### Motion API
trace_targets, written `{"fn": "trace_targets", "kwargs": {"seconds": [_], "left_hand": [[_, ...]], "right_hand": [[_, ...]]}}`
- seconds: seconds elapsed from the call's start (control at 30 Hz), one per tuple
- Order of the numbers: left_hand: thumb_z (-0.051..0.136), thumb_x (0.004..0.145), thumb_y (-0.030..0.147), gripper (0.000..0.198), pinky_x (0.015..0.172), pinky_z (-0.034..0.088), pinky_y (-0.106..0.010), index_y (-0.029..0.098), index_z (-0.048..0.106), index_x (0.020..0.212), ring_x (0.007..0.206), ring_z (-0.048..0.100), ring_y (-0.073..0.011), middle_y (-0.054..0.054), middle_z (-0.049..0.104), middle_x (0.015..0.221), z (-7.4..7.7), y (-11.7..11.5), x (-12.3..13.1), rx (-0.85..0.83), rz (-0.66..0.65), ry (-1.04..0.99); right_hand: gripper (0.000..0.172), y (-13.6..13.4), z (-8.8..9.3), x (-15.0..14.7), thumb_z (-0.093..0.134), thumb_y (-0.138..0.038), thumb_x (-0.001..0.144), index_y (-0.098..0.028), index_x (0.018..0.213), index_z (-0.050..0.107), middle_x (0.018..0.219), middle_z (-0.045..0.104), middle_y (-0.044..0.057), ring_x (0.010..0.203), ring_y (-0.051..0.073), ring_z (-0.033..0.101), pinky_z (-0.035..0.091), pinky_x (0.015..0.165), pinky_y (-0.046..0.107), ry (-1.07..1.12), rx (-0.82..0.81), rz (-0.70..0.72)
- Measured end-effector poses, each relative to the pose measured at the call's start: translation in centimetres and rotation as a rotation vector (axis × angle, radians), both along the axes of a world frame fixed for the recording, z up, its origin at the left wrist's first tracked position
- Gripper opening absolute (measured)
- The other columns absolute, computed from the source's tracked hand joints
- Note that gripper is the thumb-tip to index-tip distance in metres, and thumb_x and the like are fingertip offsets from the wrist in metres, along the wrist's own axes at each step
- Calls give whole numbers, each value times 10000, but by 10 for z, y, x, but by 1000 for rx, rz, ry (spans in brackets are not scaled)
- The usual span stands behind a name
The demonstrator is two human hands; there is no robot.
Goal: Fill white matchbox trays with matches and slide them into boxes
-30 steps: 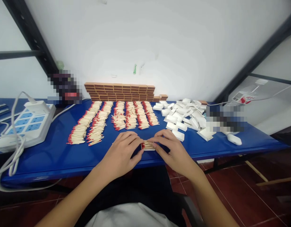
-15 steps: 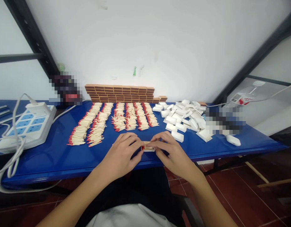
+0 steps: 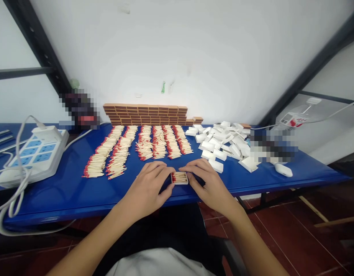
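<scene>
A small white matchbox tray (image 3: 181, 183) filled with matches (image 3: 179, 177) lies near the table's front edge, between my hands. The red heads of these matches point left. My left hand (image 3: 149, 188) grips the tray's left end between thumb and fingers. On the other side, my right hand (image 3: 210, 186) has its thumb and fingers curled at the tray's right end, with the index finger reaching along the far side. Several rows of loose red-headed matches (image 3: 116, 153) spread beyond my left hand. Past my right hand lies a heap of white matchbox trays (image 3: 220, 154).
A stacked wall of brown matchboxes (image 3: 145, 114) stands against the white wall. A power strip (image 3: 36, 153) with white cables sits at the left. At the right are a white earbud-type case (image 3: 284, 170) and a clear bottle (image 3: 297, 115) on the blue table (image 3: 79, 199).
My right hand's fingers have lifted off the matches and drawn back toward the tray's right end, uncovering them. The left hand stays at the left end.
</scene>
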State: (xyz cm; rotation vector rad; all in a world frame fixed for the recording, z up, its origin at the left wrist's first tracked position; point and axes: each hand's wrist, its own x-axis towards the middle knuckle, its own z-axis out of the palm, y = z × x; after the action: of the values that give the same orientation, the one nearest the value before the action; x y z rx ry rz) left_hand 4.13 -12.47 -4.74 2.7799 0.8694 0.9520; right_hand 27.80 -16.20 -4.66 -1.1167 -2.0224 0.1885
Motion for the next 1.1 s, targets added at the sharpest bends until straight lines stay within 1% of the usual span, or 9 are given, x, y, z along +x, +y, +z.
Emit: {"fn": "trace_targets", "kwargs": {"seconds": [0.13, 0.23, 0.3, 0.37, 0.47, 0.67, 0.87, 1.03, 1.1], "left_hand": [[659, 1008, 260, 322, 1120, 490, -499, 206, 597, 1320, 1292, 618, -293, -97, 742, 1257, 8, 0, -6, 39, 24, -44], [685, 1003, 333, 364, 1142, 473, -504, 226, 609, 1342, 1299, 614, -296, -92, 727, 1303, 27, 4, -28, 44, 98, -56], [679, 1002, 382, 330, 1122, 488, -490, 237, 651, 1297, 1235, 643, -289, -83, 733, 1268, 40, 7, -50, 42, 189, -73], [696, 979, 463, 326, 1065, 510, -498, 237, 709, 1214, 1155, 669, -304, -81, 754, 1181, 48, 9, -69, 26, 269, 16], [732, 914, 593, 425, 1003, 536, -519, 208, 765, 1090, 1111, 683, -345, -111, 753, 1136, 49, 10, -79, -43, 317, 159], [715, 930, 604, 503, 1056, 530, -491, 250, 736, 1287, 1198, 659, -326, -100, 728, 1240, 43, 7, -63, -185, 132, 205], [802, 867, 523, 645, 1132, 492, -528, 282, 653, 1446, 1322, 602, -360, -112, 663, 1409, 43, 9, -70, -224, 63, 250], [769, 887, 358, 550, 1068, 531, -453, 305, 662, 1424, 1232, 630, -299, -77, 664, 1308, 44, 9, -68, -271, 10, 257], [755, 898, 326, 569, 1051, 537, -429, 322, 642, 1456, 1207, 636, -283, -70, 661, 1277, 45, 8, -65, -275, -11, 233]], "right_hand": [[213, -2, 1, -1, 611, -227, 1064, -277, 1221, 745, 1138, 686, 84, 1118, 261, 617, 534, 995, 469, 14, -40, -5], [223, -4, 0, 1, 662, -297, 1045, -286, 1254, 739, 1191, 691, 86, 1163, 274, 619, 526, 1038, 485, 7, -70, -7], [318, -5, -1, 2, 715, -353, 1013, -293, 1325, 706, 1246, 691, 91, 1199, 288, 618, 527, 1057, 499, 0, -98, -18], [394, -5, -2, 3, 750, -382, 986, -293, 1364, 681, 1271, 696, 92, 1214, 297, 622, 531, 1066, 510, -12, -117, -27], [328, -3, -2, 1, 747, -376, 987, -283, 1299, 705, 1223, 720, 85, 1177, 293, 642, 546, 1040, 503, -17, -125, -36], [248, -2, -1, 0, 761, -363, 978, -261, 1202, 733, 1153, 739, 82, 1121, 283, 646, 555, 990, 493, 34, -131, -36], [212, -5, 1, -1, 785, -334, 955, -268, 1151, 740, 1130, 737, 70, 1100, 273, 654, 558, 982, 474, 73, -166, 34], [301, -6, 2, -4, 775, -344, 961, -263, 1241, 700, 1164, 717, 87, 1147, 293, 622, 541, 1017, 512, -17, -166, 14], [279, -6, 2, -5, 763, -355, 970, -261, 1225, 702, 1141, 712, 91, 1127, 298, 621, 543, 1003, 521, -45, -157, 7]]}}
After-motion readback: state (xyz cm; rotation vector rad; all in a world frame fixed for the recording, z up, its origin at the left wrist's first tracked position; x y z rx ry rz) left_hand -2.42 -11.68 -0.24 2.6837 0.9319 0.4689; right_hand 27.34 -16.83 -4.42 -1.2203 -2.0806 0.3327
